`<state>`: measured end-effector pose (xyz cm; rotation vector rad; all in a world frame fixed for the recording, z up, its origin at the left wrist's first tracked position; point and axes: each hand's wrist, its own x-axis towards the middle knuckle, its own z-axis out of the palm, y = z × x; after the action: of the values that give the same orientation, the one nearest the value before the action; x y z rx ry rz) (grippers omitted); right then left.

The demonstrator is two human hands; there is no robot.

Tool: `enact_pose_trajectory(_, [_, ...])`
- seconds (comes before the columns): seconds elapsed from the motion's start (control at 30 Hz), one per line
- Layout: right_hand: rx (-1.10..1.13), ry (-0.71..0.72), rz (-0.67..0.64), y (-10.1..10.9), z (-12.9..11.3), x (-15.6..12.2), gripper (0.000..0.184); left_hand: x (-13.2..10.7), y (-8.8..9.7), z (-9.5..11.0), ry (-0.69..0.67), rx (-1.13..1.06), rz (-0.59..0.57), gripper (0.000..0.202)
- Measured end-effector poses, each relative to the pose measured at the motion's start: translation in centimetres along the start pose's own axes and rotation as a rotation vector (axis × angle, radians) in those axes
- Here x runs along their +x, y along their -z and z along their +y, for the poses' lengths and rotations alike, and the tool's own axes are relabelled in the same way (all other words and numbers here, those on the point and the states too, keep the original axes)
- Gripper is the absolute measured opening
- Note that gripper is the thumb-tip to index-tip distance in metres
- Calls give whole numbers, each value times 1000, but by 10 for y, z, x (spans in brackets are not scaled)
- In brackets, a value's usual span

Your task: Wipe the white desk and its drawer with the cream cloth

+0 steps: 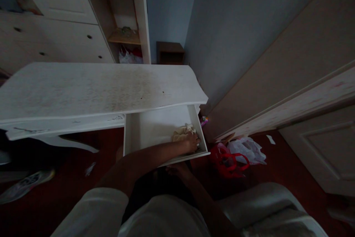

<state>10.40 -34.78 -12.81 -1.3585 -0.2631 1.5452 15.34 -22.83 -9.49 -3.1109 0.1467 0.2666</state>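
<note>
1. Nearest the camera, a pale shirt (163, 218) is seen.
2. At left, the top of the white bench (69, 85) is marked by dark smudges.
3. Its drawer (155, 129) is pulled out, so that step is judged done; open room is left between the drawer's left side and the cream cloth (180, 133).
4. Below the drawer's front edge the right hand (179, 171) is held, shadowed; whether its fingers are together or apart cannot be told.
5. Near the right front corner, inside the drawer, the bunched cloth is clamped by the left hand (192, 142); handling is judged under way, and how much is left cannot be told.
6. Rightward, movement is bounded closely by the drawer's side, beyond which a red bag (226, 171) is rested on the floor (277, 163).
</note>
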Motion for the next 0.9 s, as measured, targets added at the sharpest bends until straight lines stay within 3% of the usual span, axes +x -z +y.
enact_pose_trajectory(0.27, [-14,-10,-4,-1,-2,-1,44,-8,17,4,27,-12,-36,27])
enact_pose_trajectory(0.4, [-22,-31,-3,0,-1,-1,42,-20,24,-8,23,-19,-32,20])
enact_pose_trajectory(0.5, [-11,-29,0,1,1,1,45,-30,28,-27,61,-22,-13,31])
enact_pose_trajectory(0.6, [-8,-24,-6,1,2,1,46,-40,30,-52,197,-51,61,46])
enact_pose_trajectory(0.73, [-15,-25,-12,1,0,0,46,-54,27,-84,502,-116,197,60])
enact_pose_trajectory(0.9, [-35,-36,-21,4,1,3,48,-65,23,-106,762,-163,297,62])
